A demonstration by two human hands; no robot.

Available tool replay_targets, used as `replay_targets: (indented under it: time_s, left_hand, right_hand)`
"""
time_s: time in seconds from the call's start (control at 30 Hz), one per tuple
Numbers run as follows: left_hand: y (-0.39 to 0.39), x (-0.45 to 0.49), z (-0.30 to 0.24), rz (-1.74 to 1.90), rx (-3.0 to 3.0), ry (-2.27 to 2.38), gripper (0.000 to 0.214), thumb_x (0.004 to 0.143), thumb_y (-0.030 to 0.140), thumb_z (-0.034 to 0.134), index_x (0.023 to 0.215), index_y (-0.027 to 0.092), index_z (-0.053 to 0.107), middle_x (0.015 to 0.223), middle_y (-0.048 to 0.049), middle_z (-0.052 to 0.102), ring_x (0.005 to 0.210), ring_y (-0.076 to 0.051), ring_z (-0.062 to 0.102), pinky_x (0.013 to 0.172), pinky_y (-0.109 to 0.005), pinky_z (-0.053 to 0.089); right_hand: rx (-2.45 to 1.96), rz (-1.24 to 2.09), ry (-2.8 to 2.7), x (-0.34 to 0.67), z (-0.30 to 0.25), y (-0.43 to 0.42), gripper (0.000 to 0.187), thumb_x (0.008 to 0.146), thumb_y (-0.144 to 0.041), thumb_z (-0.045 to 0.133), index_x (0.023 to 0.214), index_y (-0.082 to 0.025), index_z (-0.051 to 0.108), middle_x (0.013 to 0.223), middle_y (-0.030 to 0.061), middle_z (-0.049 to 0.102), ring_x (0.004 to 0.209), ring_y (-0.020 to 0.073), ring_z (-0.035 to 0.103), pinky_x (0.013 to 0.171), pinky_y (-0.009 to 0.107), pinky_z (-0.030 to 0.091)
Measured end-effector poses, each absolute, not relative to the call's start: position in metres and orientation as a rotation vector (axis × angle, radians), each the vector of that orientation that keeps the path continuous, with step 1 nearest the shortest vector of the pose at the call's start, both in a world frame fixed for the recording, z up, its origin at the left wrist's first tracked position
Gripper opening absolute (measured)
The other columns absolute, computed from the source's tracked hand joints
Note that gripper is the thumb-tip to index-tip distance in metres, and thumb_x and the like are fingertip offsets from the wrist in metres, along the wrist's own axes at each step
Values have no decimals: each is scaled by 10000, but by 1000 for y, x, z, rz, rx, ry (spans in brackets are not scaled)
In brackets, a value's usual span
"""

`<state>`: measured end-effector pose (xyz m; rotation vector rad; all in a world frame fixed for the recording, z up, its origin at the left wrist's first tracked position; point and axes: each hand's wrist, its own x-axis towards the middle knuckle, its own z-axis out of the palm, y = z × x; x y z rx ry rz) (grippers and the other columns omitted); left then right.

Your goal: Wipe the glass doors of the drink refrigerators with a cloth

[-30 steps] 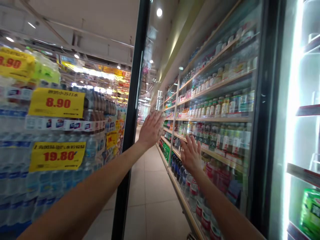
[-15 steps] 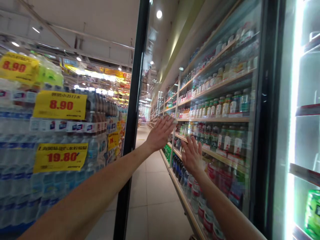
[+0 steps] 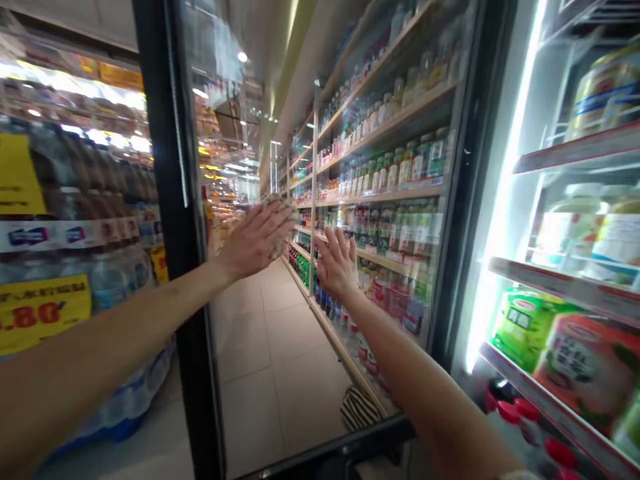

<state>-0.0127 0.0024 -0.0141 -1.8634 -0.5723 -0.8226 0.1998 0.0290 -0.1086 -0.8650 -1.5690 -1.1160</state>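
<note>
Both my arms reach forward to the open glass door [image 3: 280, 373] of a lit fridge case. My left hand [image 3: 257, 239] lies flat with fingers stretched out against the glass near the door's black frame [image 3: 173, 220]. My right hand [image 3: 337, 263] is also flat, fingers spread, on the glass closer to the hinge side. Neither hand holds anything. Through the glass I see the aisle floor and shelves of bottled drinks [image 3: 400, 167].
The fridge interior [image 3: 575, 293] at right holds green and red packs and red-capped bottles on lit shelves. Stacked water bottles with yellow price signs [image 3: 40, 313] stand at left. A striped object [image 3: 359, 408] shows low behind the glass.
The view has swung right and down, showing more of the fridge interior and the door's bottom edge. Both flat hands stay on the glass and now sit further left in the picture.
</note>
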Motion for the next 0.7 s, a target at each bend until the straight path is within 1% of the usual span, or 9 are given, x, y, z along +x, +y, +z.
replay_targets:
  time_s: [0.07, 0.2, 0.3, 0.37, 0.43, 0.5, 0.63, 0.7]
  left_hand:
    - [1, -16, -9, -809, -1883, -578, 443, 848, 291, 420, 1275, 175, 437, 1419, -36, 381, 1361, -180, 214, 1124, -410, 201]
    - [-1, -16, 23, -1130, -1675, -806, 502, 828, 276, 378, 1299, 100, 381, 1462, -31, 281, 1369, -176, 158, 1144, -429, 147]
    - [-2, -10, 13, -1150, -1664, -829, 544, 827, 286, 396, 1324, 70, 345, 1472, -72, 253, 1374, -211, 124, 1138, -468, 140]
    - [-4, -5, -13, -1018, -1787, -742, 526, 839, 294, 406, 1320, 84, 368, 1456, -91, 297, 1376, -230, 135, 1122, -484, 173]
    - [-5, -2, -36, -847, -1926, -650, 465, 855, 297, 390, 1296, 152, 417, 1427, -54, 364, 1367, -204, 195, 1111, -453, 212]
    - [-5, -3, -41, -803, -1955, -648, 438, 862, 301, 383, 1285, 196, 431, 1418, -21, 383, 1358, -181, 224, 1112, -434, 215]
    - [-6, -12, -12, -1115, -1707, -876, 530, 844, 325, 393, 1332, 123, 346, 1484, -38, 238, 1384, -195, 99, 1137, -461, 139]
    - [-7, -16, -5, -1139, -1683, -917, 552, 839, 329, 375, 1346, 120, 312, 1500, -23, 188, 1388, -164, 40, 1153, -418, 97]
  right_hand:
    - [-866, -1121, -1568, 200, -108, 30, 469, 847, -257, 392, 1314, -235, 428, 1418, 50, 378, 1379, 209, 157, 1107, 470, 113]
    - [-869, -1118, -1559, 201, -108, 31, 459, 856, -276, 372, 1309, -236, 434, 1420, 46, 374, 1380, 206, 150, 1111, 463, 106]
    - [-878, -1120, -1556, 201, -108, 31, 465, 859, -283, 358, 1317, -237, 425, 1422, 44, 369, 1378, 205, 158, 1110, 462, 109]
    - [-880, -1124, -1559, 201, -108, 31, 462, 862, -286, 350, 1315, -237, 428, 1418, 44, 374, 1376, 205, 165, 1107, 463, 115]
    - [-889, -1119, -1565, 201, -108, 30, 462, 864, -285, 343, 1315, -239, 429, 1417, 41, 375, 1377, 205, 162, 1107, 463, 112]
    - [-912, -1108, -1579, 201, -107, 30, 469, 863, -281, 341, 1324, -243, 418, 1426, 37, 361, 1380, 203, 150, 1110, 463, 100]
    - [-934, -1115, -1587, 202, -107, 30, 475, 862, -280, 348, 1331, -246, 411, 1432, 32, 350, 1382, 200, 139, 1113, 460, 96]
    - [-922, -1126, -1573, 202, -107, 29, 467, 864, -286, 347, 1323, -243, 424, 1424, 35, 364, 1381, 197, 144, 1112, 455, 104]
